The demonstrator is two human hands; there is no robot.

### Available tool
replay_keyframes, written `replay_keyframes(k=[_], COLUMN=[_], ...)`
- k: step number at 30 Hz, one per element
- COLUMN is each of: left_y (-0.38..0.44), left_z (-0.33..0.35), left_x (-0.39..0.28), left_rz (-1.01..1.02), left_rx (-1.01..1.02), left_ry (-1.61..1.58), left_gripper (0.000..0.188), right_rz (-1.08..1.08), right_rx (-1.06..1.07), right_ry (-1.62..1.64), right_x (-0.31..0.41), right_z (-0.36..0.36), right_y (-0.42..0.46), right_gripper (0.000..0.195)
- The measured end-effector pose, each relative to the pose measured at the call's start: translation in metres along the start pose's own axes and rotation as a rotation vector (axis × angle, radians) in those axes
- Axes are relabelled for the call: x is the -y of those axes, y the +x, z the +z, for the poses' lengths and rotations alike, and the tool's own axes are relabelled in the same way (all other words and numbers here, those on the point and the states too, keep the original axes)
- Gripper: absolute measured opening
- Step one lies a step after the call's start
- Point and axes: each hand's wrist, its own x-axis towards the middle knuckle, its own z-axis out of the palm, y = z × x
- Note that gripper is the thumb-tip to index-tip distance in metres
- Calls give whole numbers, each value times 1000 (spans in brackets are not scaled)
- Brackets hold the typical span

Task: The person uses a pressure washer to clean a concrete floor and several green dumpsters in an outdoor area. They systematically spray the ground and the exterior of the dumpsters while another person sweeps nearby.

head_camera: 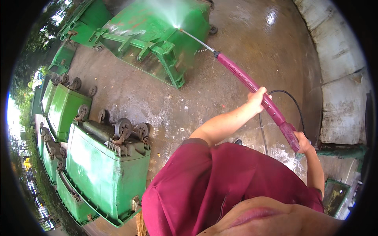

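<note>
A magenta pressure-washer lance runs up and left from my body. My left hand is wrapped around its long barrel. At the rear, my right hand grips the handle; the trigger is hidden. From the nozzle, a fan of white water spray strikes a large green wheeled waste bin. That bin lies tipped over, its rimmed mouth towards the lower left and its wheels at the far right. A black hose loops beside the lance.
Several upturned green bins, including a near one with its casters up, stand at left. Broom bristles show beside it. Wet concrete floor lies between. A pale wall borders the right. A dark, green-rimmed container sits lower right.
</note>
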Motion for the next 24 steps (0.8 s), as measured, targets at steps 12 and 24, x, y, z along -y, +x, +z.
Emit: replay_keyframes(k=[12, 24], left_y=[-31, -135], left_z=[-47, -112], left_x=[30, 86], left_rz=[41, 91], left_rx=[-77, -241], left_ry=[417, 453], left_gripper=[20, 21], right_rz=[42, 14], right_rx=[-281, -204], right_ry=[282, 332], right_x=[16, 9], right_z=[156, 231], right_y=[-63, -160], right_gripper=[20, 26])
